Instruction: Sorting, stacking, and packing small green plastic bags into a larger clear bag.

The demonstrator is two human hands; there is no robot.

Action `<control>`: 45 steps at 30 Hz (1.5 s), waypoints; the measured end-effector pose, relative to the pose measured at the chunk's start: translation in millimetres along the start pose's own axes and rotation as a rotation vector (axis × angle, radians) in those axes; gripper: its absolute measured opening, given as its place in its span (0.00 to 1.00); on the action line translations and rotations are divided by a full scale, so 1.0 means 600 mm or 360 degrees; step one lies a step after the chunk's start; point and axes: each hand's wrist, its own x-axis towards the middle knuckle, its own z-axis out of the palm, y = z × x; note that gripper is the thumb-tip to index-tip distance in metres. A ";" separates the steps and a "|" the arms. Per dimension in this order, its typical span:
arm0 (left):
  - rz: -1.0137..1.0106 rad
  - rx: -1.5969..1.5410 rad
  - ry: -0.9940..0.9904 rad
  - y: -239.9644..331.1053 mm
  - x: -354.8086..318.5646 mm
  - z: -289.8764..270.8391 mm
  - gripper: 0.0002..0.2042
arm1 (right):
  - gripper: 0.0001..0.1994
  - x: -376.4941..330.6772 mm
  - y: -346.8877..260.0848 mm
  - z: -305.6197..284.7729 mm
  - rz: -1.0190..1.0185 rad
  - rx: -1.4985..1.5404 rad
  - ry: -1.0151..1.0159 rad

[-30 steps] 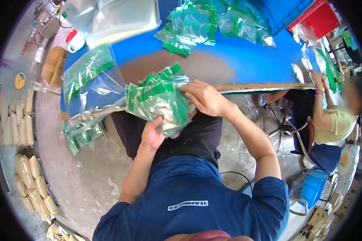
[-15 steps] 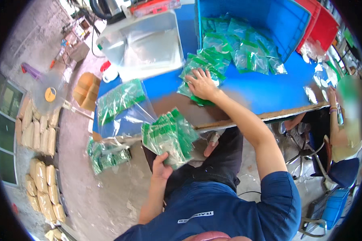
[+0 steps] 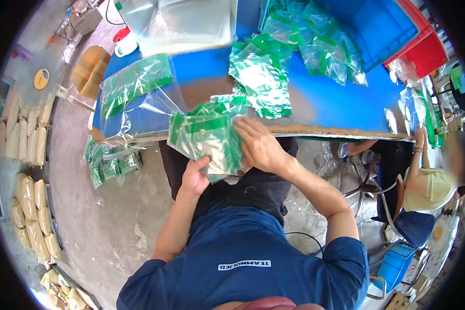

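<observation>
My left hand (image 3: pixel 195 178) is closed round the lower edge of a fanned stack of green-and-clear plastic packets (image 3: pixel 204 137), with the thumb on top. My right hand (image 3: pixel 261 144) lies against the stack's right side, fingers bent over the packets there; its thumb is hidden and the fingertips are slightly blurred. Just beyond, a loose pile of similar packets (image 3: pixel 261 70) spreads over the blue table (image 3: pixel 341 106). More of them spill from a tipped blue crate (image 3: pixel 380 33). Left of the stack lies a large clear bag (image 3: pixel 139 85) with green packets inside.
At the far side stand a translucent tub (image 3: pixel 186 31) and a white mug (image 3: pixel 125 44). A red crate (image 3: pixel 423 57) sits behind the blue one. A bag of packets (image 3: pixel 113 165) is below the table's left end. Another person (image 3: pixel 423 181) works at the right, near chairs.
My right hand has come back from the table pile to the stack in my left hand. The table pile has spread toward the front edge. The view has shifted, with the table now higher up.
</observation>
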 end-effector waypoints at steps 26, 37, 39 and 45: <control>0.0180 0.0255 0.0158 0.035 -0.026 -0.040 0.31 | 0.15 0.108 0.037 -0.010 0.0042 0.0480 -0.0021; 0.0207 0.0146 0.0172 0.042 -0.026 -0.080 0.32 | 0.16 0.088 0.034 -0.008 -0.0366 0.0487 -0.0325; 0.0203 0.0086 0.0123 0.044 -0.028 -0.070 0.30 | 0.17 0.110 0.026 -0.038 0.0049 0.0457 0.0001; 0.0251 0.0025 0.0089 0.042 -0.034 -0.091 0.31 | 0.42 0.082 0.075 -0.010 0.0125 -0.0444 -0.0031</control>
